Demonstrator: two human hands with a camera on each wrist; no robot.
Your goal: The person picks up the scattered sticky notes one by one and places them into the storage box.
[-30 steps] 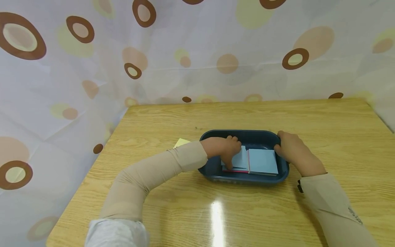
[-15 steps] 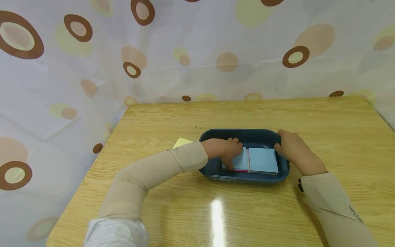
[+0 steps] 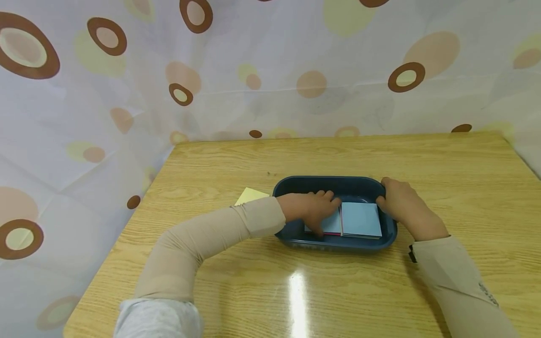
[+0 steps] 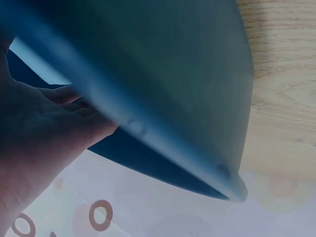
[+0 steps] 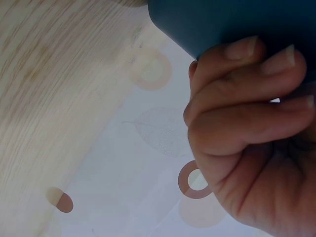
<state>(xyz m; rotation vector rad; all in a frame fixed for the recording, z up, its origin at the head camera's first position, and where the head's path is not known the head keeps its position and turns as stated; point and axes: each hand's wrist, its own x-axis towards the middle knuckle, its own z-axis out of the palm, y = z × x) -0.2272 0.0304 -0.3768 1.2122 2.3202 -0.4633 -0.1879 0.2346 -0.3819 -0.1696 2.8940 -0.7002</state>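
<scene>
A dark blue oval plastic tub (image 3: 329,243) stands on the table with two stacks of square paper side by side in it. Light blue sheets top both the left stack (image 3: 333,222) and the right stack (image 3: 361,219); a pink edge shows low on the left one. My left hand (image 3: 313,210) reaches over the tub's left end and rests on the left stack, fingers spread and thumb at its near edge. In the left wrist view the tub wall (image 4: 197,74) hides its fingertips. My right hand (image 3: 403,204) grips the tub's right end, its fingers curled against the outside in the right wrist view.
A pale yellow sheet (image 3: 251,194) lies on the wooden table (image 3: 236,291) left of the tub, partly behind my left sleeve (image 3: 220,225). A patterned curtain (image 3: 270,70) hangs behind the table and along its left side.
My left hand has shifted slightly right over the left stack, and the top blue sheet, askew before, now lies in line with the pile. The right hand keeps its hold on the tub.
</scene>
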